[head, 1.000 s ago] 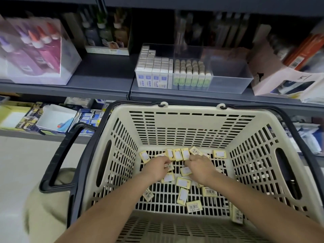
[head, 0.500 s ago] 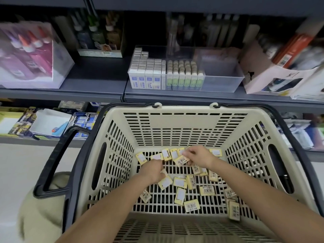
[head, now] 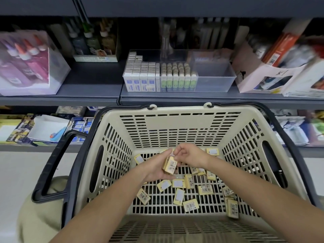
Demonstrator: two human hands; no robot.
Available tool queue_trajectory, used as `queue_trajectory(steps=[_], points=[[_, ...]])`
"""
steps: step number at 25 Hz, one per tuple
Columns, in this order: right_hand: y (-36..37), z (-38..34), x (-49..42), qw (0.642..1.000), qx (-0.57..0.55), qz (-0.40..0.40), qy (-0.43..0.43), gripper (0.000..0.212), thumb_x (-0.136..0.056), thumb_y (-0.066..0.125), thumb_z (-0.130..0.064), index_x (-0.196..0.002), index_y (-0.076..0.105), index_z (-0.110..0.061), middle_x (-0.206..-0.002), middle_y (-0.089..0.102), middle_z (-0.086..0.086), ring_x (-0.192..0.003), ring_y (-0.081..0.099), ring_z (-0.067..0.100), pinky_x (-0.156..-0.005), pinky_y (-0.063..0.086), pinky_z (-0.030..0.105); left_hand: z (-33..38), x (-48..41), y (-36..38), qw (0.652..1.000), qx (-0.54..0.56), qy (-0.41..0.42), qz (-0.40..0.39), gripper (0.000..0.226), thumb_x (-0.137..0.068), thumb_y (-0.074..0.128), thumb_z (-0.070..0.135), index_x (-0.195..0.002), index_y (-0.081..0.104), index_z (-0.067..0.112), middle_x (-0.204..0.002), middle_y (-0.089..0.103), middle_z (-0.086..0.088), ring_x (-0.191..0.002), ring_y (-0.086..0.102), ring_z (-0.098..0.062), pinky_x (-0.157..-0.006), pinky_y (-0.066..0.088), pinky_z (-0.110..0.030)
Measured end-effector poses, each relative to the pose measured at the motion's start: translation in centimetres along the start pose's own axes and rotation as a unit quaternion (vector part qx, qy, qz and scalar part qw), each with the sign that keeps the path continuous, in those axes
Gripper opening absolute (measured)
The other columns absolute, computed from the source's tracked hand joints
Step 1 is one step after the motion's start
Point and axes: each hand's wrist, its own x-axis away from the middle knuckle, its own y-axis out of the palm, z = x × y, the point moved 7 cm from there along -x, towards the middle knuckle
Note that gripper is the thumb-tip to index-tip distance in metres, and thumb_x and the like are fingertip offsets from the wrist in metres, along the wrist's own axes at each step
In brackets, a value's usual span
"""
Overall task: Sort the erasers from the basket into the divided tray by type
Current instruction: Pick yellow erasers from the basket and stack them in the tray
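Far from done, seemingly: tray (head: 215, 85) with right section bare, many erasers (head: 191, 205) loose on basket (head: 175, 123) floor, a few gripped in left hand (head: 154, 171), right hand (head: 191, 156) close against it, pinching the top one.

One wide-angle camera, worn on the head, looks forward and down. It sits close above the left hand (head: 156, 168) and right hand (head: 192, 156); the cream slotted plastic basket (head: 175, 124) lies beneath them, grey metal shelves (head: 87, 89) beyond them.
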Motion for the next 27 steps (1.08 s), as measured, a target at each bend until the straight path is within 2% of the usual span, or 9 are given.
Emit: queue_trajectory(steps=[3,5,8,11,13,16,18,22,27], points=[[-1.1,0.2,0.1,0.999,0.009,0.035,-0.017,0.011,-0.087,0.062,-0.007,-0.08,0.057,-0.016,-0.074,0.063,0.0,-0.07,0.061,0.014,-0.066,0.051,0.022,0.1,0.2,-0.3,1.0,0.003,0.008,0.019,0.03,-0.082,0.069,0.034,-0.102,0.061,0.012,-0.081,0.067,-0.004,-0.069,0.064,-0.015,-0.062,0.056,-0.027],[-1.5,1.4,0.4,0.992,0.127,0.025,-0.001,0.005,-0.085,0.066,-0.017,-0.084,0.061,-0.017,-0.081,0.063,-0.002,-0.076,0.06,0.013,-0.066,0.049,0.02,0.1,0.1,-0.9,0.998,-0.001,0.023,0.058,0.023,-0.081,0.071,0.02,-0.1,0.061,0.011,-0.08,0.066,-0.004,-0.064,0.064,-0.013,-0.058,0.056,-0.025],[0.1,4.5,1.5,0.887,0.454,-0.077,0.024,0.043,-0.078,0.069,-0.037,-0.114,0.057,-0.016,-0.11,0.057,0.001,-0.099,0.055,0.017,-0.082,0.046,0.026,-0.2,0.1,-1.5,0.995,0.002,0.027,0.092,0.024,-0.08,0.072,0.01,-0.101,0.059,0.008,-0.081,0.068,-0.007,-0.068,0.067,-0.014,-0.06,0.056,-0.025],[2.0,6.0,2.4,0.791,0.607,-0.077,-0.024,0.052,-0.077,0.066,-0.04,-0.119,0.05,-0.014,-0.116,0.049,0.005,-0.11,0.047,0.023,-0.096,0.037,0.035,-0.3,0.2,-1.6,0.994,0.013,0.028,0.105,0.027,-0.079,0.072,0.004,-0.103,0.059,0.006,-0.085,0.068,-0.009,-0.072,0.069,-0.016,-0.061,0.057,-0.026],[2.2,5.0,2.4,0.81,0.583,-0.032,-0.053,0.042,-0.079,0.061,-0.034,-0.114,0.049,-0.014,-0.114,0.051,0.005,-0.109,0.048,0.023,-0.092,0.035,0.033,-0.3,0.3,-1.7,0.993,0.008,0.034,0.11,0.027,-0.08,0.072,0.004,-0.104,0.059,0.006,-0.087,0.067,-0.008,-0.073,0.067,-0.015,-0.063,0.057,-0.026],[0.9,2.6,1.8,0.913,0.403,0.04,-0.047,0.043,-0.075,0.064,-0.04,-0.107,0.047,-0.018,-0.103,0.057,0.001,-0.092,0.054,0.018,-0.076,0.043,0.029,-0.1,0.3,-1.9,0.994,0.001,0.041,0.103,0.026,-0.08,0.072,0.011,-0.104,0.06,0.008,-0.094,0.067,-0.006,-0.083,0.066,-0.015,-0.07,0.058,-0.029],[0.4,1.3,1.7,0.946,0.311,0.073,-0.063,0.05,-0.073,0.067,-0.047,-0.109,0.047,-0.017,-0.097,0.058,-0.002,-0.085,0.056,0.015,-0.072,0.048,0.03,-0.1,0.4,-1.6,0.997,0.018,0.031,0.07,0.031,-0.075,0.076,0.019,-0.102,0.065,0.008,-0.101,0.068,-0.008,-0.092,0.067,-0.019,-0.077,0.058,-0.034],[0.4,0.7,1.4,0.959,0.256,0.072,-0.098,0.05,-0.072,0.073,-0.042,-0.111,0.051,-0.019,-0.09,0.052,-0.008,-0.082,0.05,0.011,-0.069,0.042,0.022,0.0,0.3,-0.5,0.999,0.023,0.028,0.017,0.028,-0.07,0.08,0.018,-0.097,0.072,0.015,-0.09,0.073,-0.002,-0.083,0.07,-0.016,-0.071,0.057,-0.031],[-3.4,3.5,0.9,0.948,0.306,0.09,0.013,0.038,-0.078,0.069,-0.042,-0.109,0.056,-0.023,-0.097,0.057,-0.009,-0.082,0.053,0.008,-0.068,0.042,0.023,-0.1,-0.2,-1.6,0.993,0.036,0.046,0.105,0.041,-0.07,0.08,0.004,-0.104,0.06,0.013,-0.092,0.072,-0.003,-0.085,0.069,-0.015,-0.069,0.057,-0.029]])
